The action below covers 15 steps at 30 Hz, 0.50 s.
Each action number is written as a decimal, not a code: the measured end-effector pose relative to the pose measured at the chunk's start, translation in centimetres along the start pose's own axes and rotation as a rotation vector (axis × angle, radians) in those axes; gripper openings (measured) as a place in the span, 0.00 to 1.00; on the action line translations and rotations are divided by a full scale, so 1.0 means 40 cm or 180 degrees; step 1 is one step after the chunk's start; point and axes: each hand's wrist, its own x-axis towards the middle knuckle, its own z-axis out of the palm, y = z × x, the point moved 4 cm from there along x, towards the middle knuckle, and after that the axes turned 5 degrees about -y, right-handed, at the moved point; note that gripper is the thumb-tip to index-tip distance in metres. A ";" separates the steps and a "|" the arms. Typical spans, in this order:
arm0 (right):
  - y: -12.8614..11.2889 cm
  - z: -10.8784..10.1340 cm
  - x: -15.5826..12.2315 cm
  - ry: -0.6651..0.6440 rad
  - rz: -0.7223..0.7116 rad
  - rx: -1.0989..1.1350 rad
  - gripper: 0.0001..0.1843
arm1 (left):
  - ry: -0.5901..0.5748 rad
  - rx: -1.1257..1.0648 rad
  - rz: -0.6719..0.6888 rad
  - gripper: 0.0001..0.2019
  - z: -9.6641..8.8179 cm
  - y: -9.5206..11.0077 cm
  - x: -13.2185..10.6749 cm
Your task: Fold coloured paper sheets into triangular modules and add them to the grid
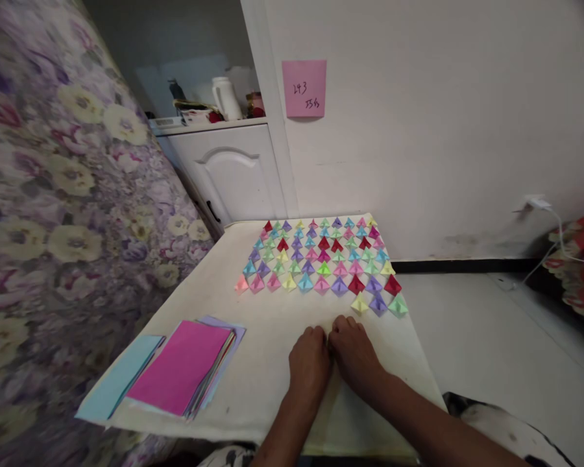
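My left hand (310,363) and my right hand (354,350) are pressed together at the fingertips, low over the near middle of the table. Both are closed, with fingers curled in; whatever lies between them is hidden. Just beyond my right hand sits a short row of small folded paper pieces: a yellow one (359,303), a purple one (378,304) and a green one (398,305). Farther back, several full rows of similar pieces in many colours stand side by side, such as a dark red one (356,285).
The cream-covered table (272,350) meets the wall at the back. At its left lie a stack of coloured paper topped with magenta (182,366) and a light blue stack (119,376). A floral curtain (78,214) hangs along the left. A pink note (305,89) is on the wall.
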 end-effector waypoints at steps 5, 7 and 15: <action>0.001 0.001 0.003 -0.0032 -0.0001 -0.0004 0.08 | 0.0007 0.0058 0.0035 0.08 0.003 0.001 0.002; 0.001 0.001 0.002 -0.0050 -0.0004 0.0000 0.08 | 0.0000 0.0065 0.0044 0.07 0.005 0.000 0.002; 0.004 0.003 0.000 -0.0109 0.0001 0.0078 0.09 | -0.0031 -0.0014 0.0055 0.07 0.007 -0.008 0.004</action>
